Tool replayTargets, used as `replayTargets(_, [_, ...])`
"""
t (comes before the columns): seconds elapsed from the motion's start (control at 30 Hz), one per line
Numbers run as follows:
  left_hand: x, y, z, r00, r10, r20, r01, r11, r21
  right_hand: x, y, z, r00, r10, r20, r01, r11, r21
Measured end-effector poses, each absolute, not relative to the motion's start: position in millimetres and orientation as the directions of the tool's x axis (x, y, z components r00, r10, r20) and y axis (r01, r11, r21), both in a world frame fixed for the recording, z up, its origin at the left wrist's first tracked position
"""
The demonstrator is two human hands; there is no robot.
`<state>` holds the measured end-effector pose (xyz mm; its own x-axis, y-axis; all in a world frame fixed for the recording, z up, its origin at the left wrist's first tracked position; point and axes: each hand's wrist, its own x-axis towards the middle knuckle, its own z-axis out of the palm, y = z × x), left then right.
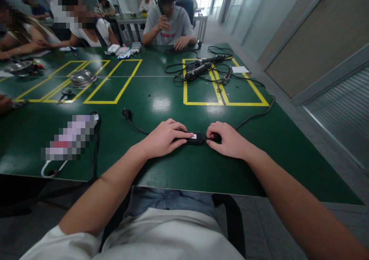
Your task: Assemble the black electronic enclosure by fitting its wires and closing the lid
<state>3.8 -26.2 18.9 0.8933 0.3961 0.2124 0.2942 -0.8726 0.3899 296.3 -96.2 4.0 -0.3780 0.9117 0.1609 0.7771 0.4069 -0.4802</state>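
A black power adapter (197, 138) with a small white label lies on the green table in front of me. My left hand (165, 137) grips its left part, thumb on the near side and fingers over the top. From that side a cord leads left to a black plug (127, 114). Just right of the adapter, my right hand (226, 140) has its fingers curled round the black cable (248, 119), which runs on toward the table's right edge. Part of the adapter is hidden under my left hand.
Black electric screwdrivers (198, 71) with tangled cords lie beyond, inside yellow tape lines. Left are a metal bowl (83, 77), a small black clamp-like part (66, 94) and a blurred pinkish object (70, 137). A person (170, 29) sits opposite; others sit left.
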Motion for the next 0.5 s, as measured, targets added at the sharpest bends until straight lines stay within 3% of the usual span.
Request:
replayTargets(0.2, [5.0, -29.7, 19.1, 0.882, 0.433, 0.187, 0.309, -0.830, 0.464, 296.1, -97.9, 7.2, -0.383, 0.911, 0.155, 0.780, 0.408, -0.473])
replayTargets(0.37, [9.0, -30.2, 17.5, 0.735, 0.644, 0.213, 0.422, -0.680, 0.599, 297.5, -97.8, 6.0, -0.374, 0.913, 0.161, 0.783, 0.404, -0.474])
replayTargets(0.5, [7.9, -22.3, 14.6, 0.585, 0.787, 0.198, 0.608, -0.587, 0.535, 297.5, -98.6, 4.9, -0.379, 0.908, 0.178, 0.755, 0.414, -0.508])
